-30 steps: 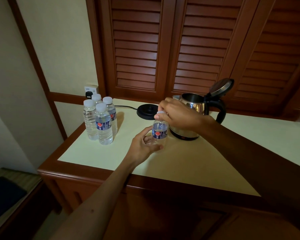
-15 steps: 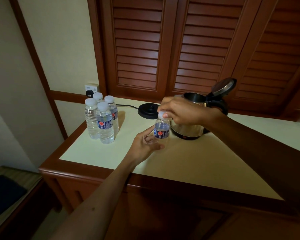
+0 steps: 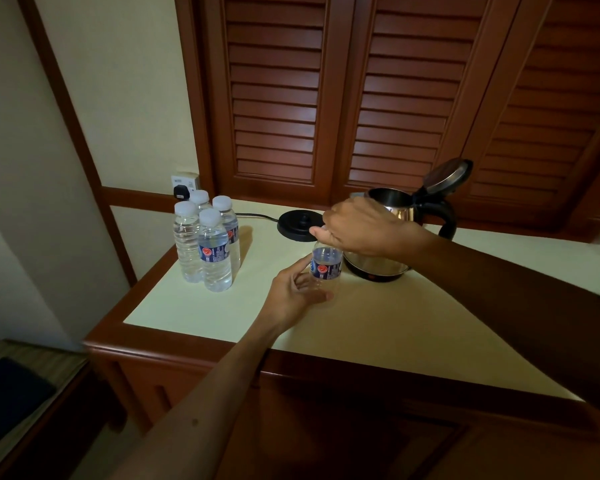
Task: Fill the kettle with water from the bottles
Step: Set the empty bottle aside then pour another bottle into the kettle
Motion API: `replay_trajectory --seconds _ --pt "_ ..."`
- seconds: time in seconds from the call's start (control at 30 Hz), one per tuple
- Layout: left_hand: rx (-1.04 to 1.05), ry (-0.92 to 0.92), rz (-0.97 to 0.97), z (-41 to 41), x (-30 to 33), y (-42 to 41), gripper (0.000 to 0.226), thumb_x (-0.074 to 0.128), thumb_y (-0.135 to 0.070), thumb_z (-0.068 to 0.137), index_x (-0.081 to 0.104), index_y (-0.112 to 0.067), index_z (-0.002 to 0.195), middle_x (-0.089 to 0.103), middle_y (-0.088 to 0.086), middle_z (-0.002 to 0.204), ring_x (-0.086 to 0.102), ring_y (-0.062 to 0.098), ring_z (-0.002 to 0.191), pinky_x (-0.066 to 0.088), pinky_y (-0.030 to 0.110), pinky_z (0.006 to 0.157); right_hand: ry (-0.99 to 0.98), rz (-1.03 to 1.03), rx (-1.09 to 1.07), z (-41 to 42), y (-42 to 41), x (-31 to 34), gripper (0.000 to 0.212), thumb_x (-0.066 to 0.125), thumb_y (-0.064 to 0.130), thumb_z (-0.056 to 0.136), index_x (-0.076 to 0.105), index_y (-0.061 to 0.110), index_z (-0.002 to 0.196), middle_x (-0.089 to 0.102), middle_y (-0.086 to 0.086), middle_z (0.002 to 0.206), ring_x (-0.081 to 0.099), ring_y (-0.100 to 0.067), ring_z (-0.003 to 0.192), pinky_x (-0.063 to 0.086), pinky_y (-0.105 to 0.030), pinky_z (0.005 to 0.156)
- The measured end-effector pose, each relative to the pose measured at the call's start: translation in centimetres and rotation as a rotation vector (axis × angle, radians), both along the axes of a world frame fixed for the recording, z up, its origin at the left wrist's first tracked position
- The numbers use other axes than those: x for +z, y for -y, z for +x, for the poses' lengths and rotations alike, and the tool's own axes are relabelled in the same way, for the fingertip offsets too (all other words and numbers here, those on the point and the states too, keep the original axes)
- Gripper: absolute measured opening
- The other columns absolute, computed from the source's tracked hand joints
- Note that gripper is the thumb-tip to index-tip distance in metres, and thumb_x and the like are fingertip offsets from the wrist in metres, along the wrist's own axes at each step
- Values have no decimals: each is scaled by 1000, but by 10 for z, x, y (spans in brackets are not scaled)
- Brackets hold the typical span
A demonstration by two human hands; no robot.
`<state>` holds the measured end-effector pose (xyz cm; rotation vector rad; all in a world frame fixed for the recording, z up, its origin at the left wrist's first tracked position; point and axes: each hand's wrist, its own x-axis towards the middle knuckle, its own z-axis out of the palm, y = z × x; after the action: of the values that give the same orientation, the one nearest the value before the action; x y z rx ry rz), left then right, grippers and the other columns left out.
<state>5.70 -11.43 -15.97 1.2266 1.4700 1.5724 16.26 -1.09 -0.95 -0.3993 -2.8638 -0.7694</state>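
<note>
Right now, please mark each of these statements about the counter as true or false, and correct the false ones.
1. The kettle has its lid closed. False: the lid is tipped up and open.
2. The left hand grips the body of a small bottle. True.
3. The kettle sits on its black base. False: the black base lies bare beside it, to the left.
4. Four capped bottles stand together near the wall socket. True.
5. The right hand rests flat on the counter. False: it grips the top of the small bottle, where the cap is hidden under its fingers.
</note>
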Motion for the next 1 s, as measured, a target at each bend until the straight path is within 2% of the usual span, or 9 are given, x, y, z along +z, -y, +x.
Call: replay_trajectory --seconds 0.1,0.2,0.27,0.33,0.43,0.57,0.67,0.83,1.0 --pt "0 5 -1 0 2 2 76 79 -1 78 52 -27 143 74 -3 103 66 11 95 55 31 90 -18 -242 9 2 -5 4 54 35 57 97 60 10 85 56 -2 74 53 -18 65 42 -34 61" --pt "-1 -6 1 -1 2 2 75 79 -1 78 52 -27 143 73 2 116 67 19 108 56 35 95 -17 -543 127 14 -12 11 34 54 45 94 64 14 102 57 9 86 51 -3 76 38 -14 68" --pt "0 -17 -8 -1 2 1 73 79 -4 79 52 -30 142 72 1 119 66 20 112 55 39 98 -30 -554 158 20 -15 10 28 57 36 94 64 15 112 60 5 97 53 -4 84 39 -14 73" --pt "3 -31 -14 -1 1 0 71 79 -5 80 53 -29 142 72 -2 118 66 19 112 54 41 98 -52 -538 132 19 -16 3 23 56 32 95 64 15 109 59 1 100 55 -13 91 42 -27 76" --pt "39 -31 -12 0 0 -1 66 79 -1 78 59 -25 136 75 -7 99 68 10 93 56 33 86 -86 -461 89 15 -9 -6 23 49 33 98 62 15 101 54 -1 96 52 -17 89 44 -35 77" --pt "91 -72 -16 2 0 -2 63 81 -7 79 60 -26 135 74 -3 109 68 14 98 59 39 90 -169 -394 25 14 0 -12 36 41 40 100 63 13 106 54 -3 97 48 -16 89 36 -30 74" --pt "101 -78 -24 3 -1 -3 65 80 -7 79 58 -26 137 72 1 113 67 16 99 59 40 90 -245 -334 -36 11 9 -17 43 37 40 102 62 5 101 51 -5 91 44 -17 81 28 -29 70" --pt "114 -94 -32 5 0 -2 69 80 -8 79 54 -27 140 72 -1 116 68 20 106 58 42 93 -319 -236 -117 3 25 -21 36 39 29 102 62 1 98 56 -14 90 49 -24 80 31 -31 67" --pt "109 -102 -19 4 0 1 70 82 -7 78 55 -28 138 72 -5 118 69 12 106 57 33 94 -553 -697 -137 7 19 -37 40 60 45 90 64 8 105 57 -5 97 54 -19 89 43 -32 73"
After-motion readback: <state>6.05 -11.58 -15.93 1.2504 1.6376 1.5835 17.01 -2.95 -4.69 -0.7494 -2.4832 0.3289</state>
